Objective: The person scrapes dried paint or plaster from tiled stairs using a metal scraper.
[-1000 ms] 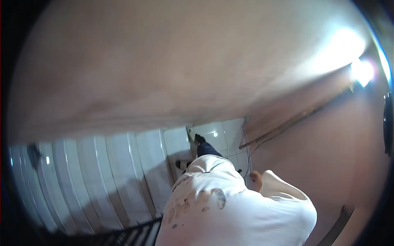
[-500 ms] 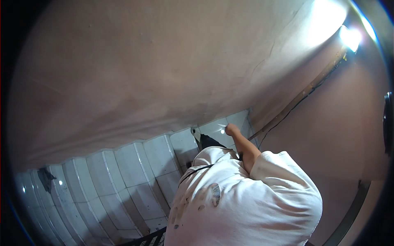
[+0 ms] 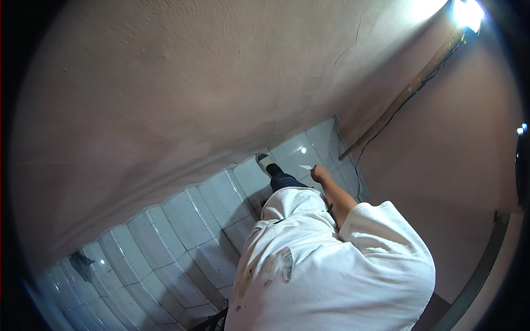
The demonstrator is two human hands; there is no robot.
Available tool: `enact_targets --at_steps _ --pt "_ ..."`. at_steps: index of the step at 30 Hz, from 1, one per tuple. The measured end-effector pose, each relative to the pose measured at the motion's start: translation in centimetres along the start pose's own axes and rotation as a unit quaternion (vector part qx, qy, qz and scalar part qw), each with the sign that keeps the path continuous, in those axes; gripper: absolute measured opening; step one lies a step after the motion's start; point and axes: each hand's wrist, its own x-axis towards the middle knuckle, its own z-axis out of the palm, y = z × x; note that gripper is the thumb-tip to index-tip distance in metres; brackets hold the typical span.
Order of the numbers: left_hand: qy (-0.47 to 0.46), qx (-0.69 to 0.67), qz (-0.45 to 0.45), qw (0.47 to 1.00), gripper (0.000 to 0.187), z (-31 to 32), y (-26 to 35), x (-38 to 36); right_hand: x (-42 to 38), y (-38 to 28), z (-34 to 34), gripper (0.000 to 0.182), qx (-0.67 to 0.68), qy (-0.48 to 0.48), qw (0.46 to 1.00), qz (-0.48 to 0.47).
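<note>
"What's the right hand (image 3: 318, 173) doing?"

"Its fingers are clenched around a pale blade-like tool (image 3: 305, 166), right of the foot (image 3: 265, 161). Left hand's out of view; can't tell."

"Risks?"

"Missing a step on the stairs (image 3: 185, 215), left, might jab the leg (image 3: 284, 181). No container shows."

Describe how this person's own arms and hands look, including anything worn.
A loose, white cloth short sleeve ends above the bare right forearm; the right hand shows no glove. The left arm and hand are out of view.
</note>
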Motion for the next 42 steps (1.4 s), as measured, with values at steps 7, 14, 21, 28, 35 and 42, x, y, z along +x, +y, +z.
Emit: enact_targets --at_steps 7,14,21,28,35,42 --pt "-0.021 0.090 0.033 0.995 0.045 -0.6 -4.5 -2.0 -4.9 6.7 5.6 0.066 0.043 -0.008 0.995 0.093" --pt "0.159 0.285 -0.059 0.943 0.044 -21.4 -8.1 -17.0 -5.0 -3.1 8.8 0.059 -0.056 -0.033 0.996 -0.054" --pt "0.533 0.467 -0.323 0.627 0.070 -41.7 5.7 -45.9 -11.0 -20.6 14.8 0.053 -0.324 -0.217 0.811 -0.437" --pt "0.601 0.388 -0.280 0.640 0.098 -37.2 12.4 -40.6 -1.7 -32.1 6.8 0.047 -0.412 -0.203 0.675 -0.578" --pt "0.473 0.575 -0.196 0.638 0.063 -39.3 11.2 -42.2 -7.2 -46.9 13.3 0.035 -0.435 -0.291 0.700 -0.485" --pt "0.467 0.507 -0.312 0.653 0.062 -38.7 11.0 -42.2 -9.9 -53.8 18.5 0.033 -0.460 -0.347 0.572 -0.584"
